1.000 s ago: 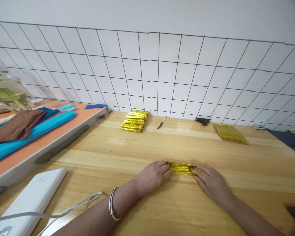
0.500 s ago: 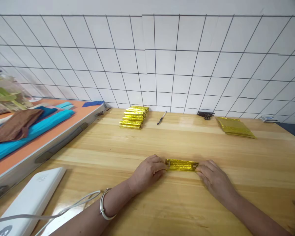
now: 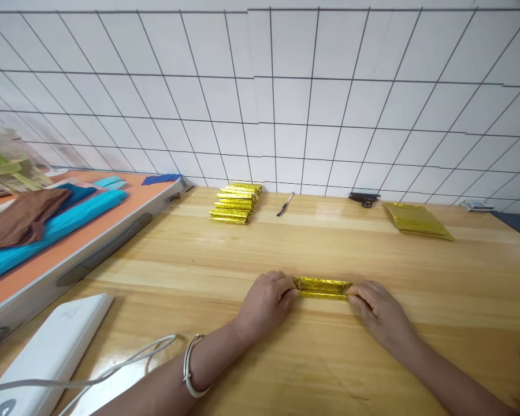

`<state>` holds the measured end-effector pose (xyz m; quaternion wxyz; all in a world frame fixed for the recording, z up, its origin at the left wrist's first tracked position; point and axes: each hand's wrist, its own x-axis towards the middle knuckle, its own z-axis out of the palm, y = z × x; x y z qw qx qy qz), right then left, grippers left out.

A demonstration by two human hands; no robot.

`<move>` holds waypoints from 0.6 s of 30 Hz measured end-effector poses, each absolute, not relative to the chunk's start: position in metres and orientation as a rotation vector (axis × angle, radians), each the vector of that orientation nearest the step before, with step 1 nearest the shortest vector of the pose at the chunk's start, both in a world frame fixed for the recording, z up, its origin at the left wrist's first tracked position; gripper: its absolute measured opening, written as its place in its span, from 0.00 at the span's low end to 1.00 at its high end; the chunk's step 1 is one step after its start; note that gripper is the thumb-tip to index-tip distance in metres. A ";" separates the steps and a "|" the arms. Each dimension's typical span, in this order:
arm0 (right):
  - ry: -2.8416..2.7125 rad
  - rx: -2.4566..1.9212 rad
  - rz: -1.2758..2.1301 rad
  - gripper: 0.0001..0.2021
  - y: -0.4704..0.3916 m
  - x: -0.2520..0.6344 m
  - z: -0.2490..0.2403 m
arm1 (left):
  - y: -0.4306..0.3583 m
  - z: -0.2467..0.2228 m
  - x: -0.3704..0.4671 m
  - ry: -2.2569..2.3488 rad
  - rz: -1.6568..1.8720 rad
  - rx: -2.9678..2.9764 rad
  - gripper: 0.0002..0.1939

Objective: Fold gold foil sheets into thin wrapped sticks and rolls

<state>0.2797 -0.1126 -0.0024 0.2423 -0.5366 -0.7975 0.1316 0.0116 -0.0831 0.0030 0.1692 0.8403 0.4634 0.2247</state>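
Between my hands a strip of shiny gold foil paper [image 3: 323, 287] lies lengthwise from left to right, creased along its length with its long edges raised. My left hand [image 3: 272, 297] pinches its left end, thumb and fingers closed. At the right end, my right hand [image 3: 375, 303] grips it in the same way, fingertips at the edge. Both hands rest low over the wooden table [image 3: 312, 358]. The ends of the strip are partly hidden by my fingers.
Further back sits a row of folded gold foil pieces [image 3: 234, 204]. A pen [image 3: 285, 205], a black clip-like object [image 3: 364, 199] and flat gold sheets [image 3: 417, 220] lie near the tiled wall. At left are a white device [image 3: 54, 346] with a cable and an orange board [image 3: 93, 219] bearing coloured papers.
The foil strip has gone from flatter to more folded, its near edge now standing as a narrow ridge. Both hands keep their hold. The camera view has tilted slightly.
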 end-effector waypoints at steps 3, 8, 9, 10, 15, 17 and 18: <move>-2.154 -1.486 0.375 0.08 -0.112 0.279 -0.003 | -0.083 0.004 0.015 1.373 0.605 2.398 0.11; -2.166 -1.516 0.334 0.10 -0.115 0.279 0.002 | -0.084 0.007 0.015 1.393 0.560 2.408 0.11; -2.176 -1.523 0.329 0.10 -0.116 0.279 0.003 | -0.085 0.008 0.015 1.393 0.553 2.410 0.10; -2.184 -1.531 0.323 0.11 -0.116 0.279 0.004 | -0.085 0.008 0.015 1.393 0.546 2.411 0.10; -2.192 -1.597 0.283 0.11 -0.114 0.278 0.005 | -0.085 0.009 0.016 1.431 0.528 2.411 0.10; -2.181 -1.628 0.266 0.10 -0.112 0.276 0.004 | -0.085 0.008 0.018 1.466 0.521 2.418 0.10; -2.175 -1.641 0.259 0.10 -0.111 0.275 0.004 | -0.085 0.007 0.019 1.484 0.518 2.423 0.10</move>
